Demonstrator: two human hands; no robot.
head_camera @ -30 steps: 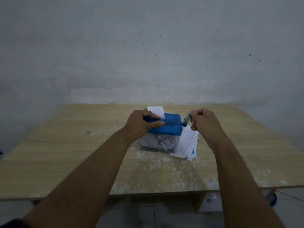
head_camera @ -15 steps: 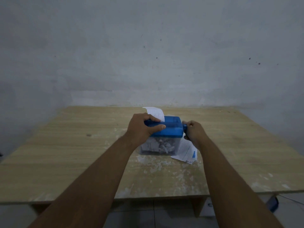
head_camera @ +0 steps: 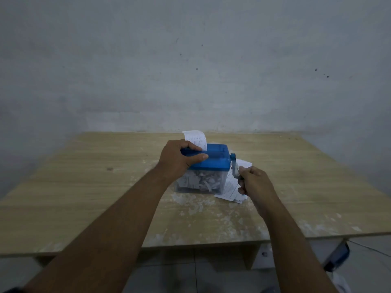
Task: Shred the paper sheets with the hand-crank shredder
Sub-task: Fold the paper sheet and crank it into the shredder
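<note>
Left hand (head_camera: 178,158) clamps down over the blue lid of the shredder (head_camera: 208,166), thumb stretched along its near edge, pinning the box to the wooden table (head_camera: 84,187). A paper sheet (head_camera: 195,140) stands up out of the slot just beyond those fingers. Right hand (head_camera: 252,182) is closed around the crank handle (head_camera: 234,168), which hangs low beside the box. Under that hand lies a stack of sheets (head_camera: 231,192). The clear bin below the left hand is packed with shreds (head_camera: 201,182).
</note>
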